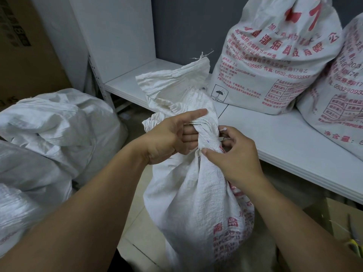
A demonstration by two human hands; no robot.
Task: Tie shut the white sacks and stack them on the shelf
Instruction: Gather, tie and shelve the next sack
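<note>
The left hand (172, 136) grips the gathered neck of a white woven sack (196, 203). Its fingers curl round the twisted cloth and the index finger stretches along the upper side. The right hand (233, 154) meets it from the other side, with the thumb pressed on the neck just below the left fingers and the other fingers curled behind. Whether they also hold a string I cannot tell.

The sack stands upright on the tiled floor (135, 222), just in front of the shelf board (275, 142), with its long axis vertical and its neck up. Above the grip the loose mouth flares open up and to the left, with a frayed thread at its top edge. The body bulges full and has red print down its right side. What fills it is hidden.

On the shelf board stand two more upright sacks, touching each other: a large printed sack (275, 61), gathered narrow at the top, and an edge sack (343, 99) cut off by the frame. Their contents are hidden too.

To the left, on the floor, slump plain white sacks (59, 124). Behind them is a cardboard box (25, 52).
</note>
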